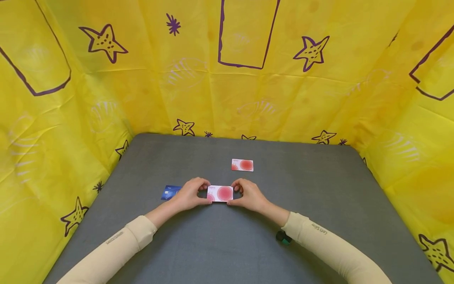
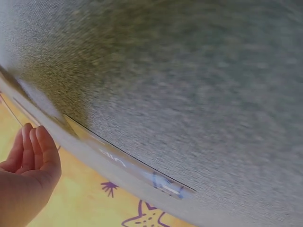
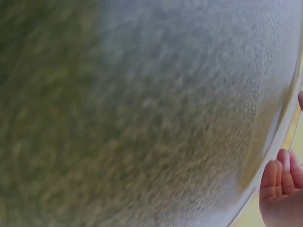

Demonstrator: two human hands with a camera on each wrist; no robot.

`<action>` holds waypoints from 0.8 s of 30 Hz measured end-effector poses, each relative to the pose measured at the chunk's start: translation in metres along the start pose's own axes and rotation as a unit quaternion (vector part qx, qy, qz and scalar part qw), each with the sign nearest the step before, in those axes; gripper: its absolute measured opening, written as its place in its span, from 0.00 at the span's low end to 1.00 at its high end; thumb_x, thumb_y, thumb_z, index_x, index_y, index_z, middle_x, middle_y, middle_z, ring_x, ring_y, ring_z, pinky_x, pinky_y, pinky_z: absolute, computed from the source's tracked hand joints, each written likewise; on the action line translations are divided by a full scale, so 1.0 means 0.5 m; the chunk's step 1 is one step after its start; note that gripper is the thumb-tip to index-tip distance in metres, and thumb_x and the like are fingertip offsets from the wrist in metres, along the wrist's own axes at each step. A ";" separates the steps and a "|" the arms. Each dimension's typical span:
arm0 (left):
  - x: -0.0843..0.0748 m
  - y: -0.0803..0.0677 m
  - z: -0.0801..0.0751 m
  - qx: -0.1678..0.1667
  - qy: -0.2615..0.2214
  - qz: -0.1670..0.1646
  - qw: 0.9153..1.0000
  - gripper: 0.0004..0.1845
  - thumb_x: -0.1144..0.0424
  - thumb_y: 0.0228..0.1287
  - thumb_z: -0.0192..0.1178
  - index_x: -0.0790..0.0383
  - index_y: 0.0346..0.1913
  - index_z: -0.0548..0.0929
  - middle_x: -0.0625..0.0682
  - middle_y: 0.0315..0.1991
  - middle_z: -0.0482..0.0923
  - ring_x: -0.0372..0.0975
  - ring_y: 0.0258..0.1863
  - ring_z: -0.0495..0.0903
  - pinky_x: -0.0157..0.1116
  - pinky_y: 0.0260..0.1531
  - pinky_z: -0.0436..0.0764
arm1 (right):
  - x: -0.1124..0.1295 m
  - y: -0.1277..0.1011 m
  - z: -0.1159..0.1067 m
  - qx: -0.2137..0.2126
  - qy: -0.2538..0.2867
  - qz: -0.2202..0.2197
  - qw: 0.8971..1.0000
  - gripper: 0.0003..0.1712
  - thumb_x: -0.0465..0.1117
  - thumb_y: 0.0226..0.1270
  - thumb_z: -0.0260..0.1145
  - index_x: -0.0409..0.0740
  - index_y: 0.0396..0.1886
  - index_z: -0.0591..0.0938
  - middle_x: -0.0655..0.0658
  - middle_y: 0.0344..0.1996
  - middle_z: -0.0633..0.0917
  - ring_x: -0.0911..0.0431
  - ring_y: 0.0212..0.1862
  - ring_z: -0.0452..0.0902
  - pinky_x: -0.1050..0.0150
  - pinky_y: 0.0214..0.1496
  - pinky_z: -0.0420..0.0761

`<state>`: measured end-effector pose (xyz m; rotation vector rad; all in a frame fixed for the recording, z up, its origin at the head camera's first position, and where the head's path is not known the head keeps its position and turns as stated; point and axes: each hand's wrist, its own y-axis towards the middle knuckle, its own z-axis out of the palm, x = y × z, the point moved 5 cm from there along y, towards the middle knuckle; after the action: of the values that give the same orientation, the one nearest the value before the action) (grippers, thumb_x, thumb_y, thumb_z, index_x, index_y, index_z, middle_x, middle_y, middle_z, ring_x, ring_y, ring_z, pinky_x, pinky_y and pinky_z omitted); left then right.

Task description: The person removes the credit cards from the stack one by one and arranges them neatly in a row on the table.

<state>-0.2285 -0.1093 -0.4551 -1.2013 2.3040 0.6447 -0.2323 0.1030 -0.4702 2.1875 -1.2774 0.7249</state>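
Note:
A white card with pink circles (image 1: 220, 193) is held level between both hands in the head view. My left hand (image 1: 191, 194) pinches its left end, thumb at the near corner and fingers at the far one. On the other end, my right hand (image 1: 249, 196) pinches in the same way. Under and beside the left hand lies a blue bank-type card (image 1: 170, 192), its right part covered by that hand. The left wrist view shows this blue card (image 2: 128, 158) edge-on, close to the left hand (image 2: 35, 163). Fingers of the right hand (image 3: 283, 187) appear at the right wrist view's edge.
A similar white card with red circles (image 1: 242, 165) lies farther back on the grey table (image 1: 301, 177). Yellow cloth (image 1: 198, 94) with purple stars surrounds the table's back and sides. A dark band (image 1: 283, 237) is at the right wrist.

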 end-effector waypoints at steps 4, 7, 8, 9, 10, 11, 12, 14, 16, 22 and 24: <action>0.003 -0.011 -0.008 0.002 0.010 -0.003 1.000 0.26 0.58 0.46 0.78 0.65 0.47 0.81 0.53 0.39 0.78 0.46 0.42 0.74 0.44 0.47 0.73 | 0.009 0.002 0.008 0.005 -0.008 -0.006 1.000 0.29 0.50 0.43 0.82 0.44 0.43 0.80 0.48 0.34 0.80 0.56 0.36 0.71 0.64 0.40 0.72; 0.008 -0.018 -0.013 0.002 0.018 -0.006 1.000 0.26 0.58 0.46 0.78 0.65 0.48 0.81 0.53 0.42 0.78 0.46 0.45 0.74 0.47 0.50 0.72 | 0.017 0.006 0.015 0.008 -0.010 -0.010 1.000 0.29 0.50 0.43 0.82 0.44 0.44 0.81 0.48 0.34 0.80 0.56 0.36 0.70 0.62 0.41 0.71; 0.009 -0.020 -0.015 0.002 0.019 -0.006 1.000 0.26 0.58 0.46 0.78 0.65 0.48 0.81 0.53 0.42 0.79 0.46 0.46 0.73 0.47 0.50 0.72 | 0.019 0.008 0.018 0.010 -0.012 -0.011 1.000 0.29 0.51 0.43 0.82 0.45 0.44 0.81 0.48 0.34 0.80 0.56 0.37 0.70 0.62 0.42 0.71; 0.012 -0.022 -0.016 0.002 0.021 -0.007 1.000 0.26 0.58 0.46 0.78 0.65 0.48 0.81 0.54 0.43 0.79 0.46 0.46 0.73 0.47 0.50 0.72 | 0.021 0.009 0.020 0.012 -0.013 -0.011 1.000 0.29 0.51 0.43 0.82 0.45 0.44 0.81 0.48 0.34 0.80 0.56 0.37 0.70 0.62 0.42 0.71; 0.015 -0.024 -0.018 0.004 0.021 -0.008 1.000 0.26 0.58 0.46 0.78 0.65 0.48 0.81 0.54 0.43 0.78 0.46 0.46 0.73 0.47 0.50 0.72 | 0.023 0.011 0.022 0.014 -0.015 -0.012 1.000 0.29 0.51 0.43 0.82 0.45 0.44 0.81 0.48 0.35 0.80 0.56 0.37 0.70 0.61 0.43 0.70; 0.017 -0.026 -0.019 0.004 0.022 -0.007 1.000 0.26 0.58 0.47 0.78 0.65 0.48 0.81 0.54 0.43 0.79 0.46 0.46 0.73 0.47 0.50 0.72 | 0.026 0.013 0.024 0.015 -0.016 -0.013 1.000 0.29 0.51 0.44 0.82 0.45 0.44 0.81 0.48 0.35 0.80 0.56 0.38 0.70 0.61 0.43 0.70; 0.019 -0.028 -0.022 0.004 0.022 -0.006 1.000 0.26 0.57 0.47 0.78 0.65 0.48 0.81 0.54 0.43 0.79 0.46 0.46 0.73 0.47 0.50 0.72 | 0.029 0.014 0.026 0.016 -0.016 -0.014 1.000 0.29 0.52 0.44 0.82 0.45 0.44 0.81 0.48 0.35 0.80 0.56 0.38 0.70 0.60 0.44 0.70; 0.025 -0.032 -0.026 0.004 0.022 -0.004 1.000 0.26 0.57 0.47 0.78 0.65 0.48 0.81 0.53 0.43 0.79 0.46 0.47 0.73 0.47 0.51 0.72 | 0.033 0.018 0.031 0.018 -0.021 -0.018 0.999 0.29 0.52 0.44 0.82 0.44 0.43 0.81 0.47 0.35 0.80 0.56 0.39 0.70 0.59 0.45 0.70; 0.031 -0.036 -0.030 0.003 0.019 -0.001 1.000 0.26 0.58 0.47 0.78 0.65 0.48 0.81 0.53 0.44 0.79 0.47 0.47 0.73 0.47 0.51 0.72 | 0.038 0.021 0.035 0.017 -0.025 -0.024 0.999 0.30 0.52 0.43 0.82 0.43 0.44 0.81 0.46 0.36 0.81 0.55 0.40 0.70 0.59 0.46 0.71; 0.046 -0.047 -0.040 0.006 0.015 -0.002 1.000 0.26 0.57 0.48 0.77 0.65 0.49 0.81 0.53 0.45 0.79 0.48 0.49 0.73 0.49 0.52 0.72 | 0.046 0.032 0.050 0.018 -0.048 -0.026 0.998 0.31 0.55 0.43 0.81 0.43 0.44 0.82 0.48 0.38 0.81 0.53 0.43 0.70 0.59 0.48 0.72; 0.051 -0.049 -0.043 0.011 0.016 -0.008 1.000 0.26 0.57 0.49 0.77 0.65 0.50 0.81 0.53 0.46 0.79 0.48 0.49 0.73 0.49 0.52 0.72 | 0.049 0.036 0.054 0.021 -0.050 -0.020 0.998 0.31 0.55 0.44 0.81 0.43 0.44 0.82 0.48 0.39 0.82 0.53 0.44 0.71 0.59 0.49 0.72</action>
<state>-0.2249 -0.1505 -0.4579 -1.2263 2.3187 0.5969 -0.2326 0.0625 -0.4709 2.3019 -1.2738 0.6385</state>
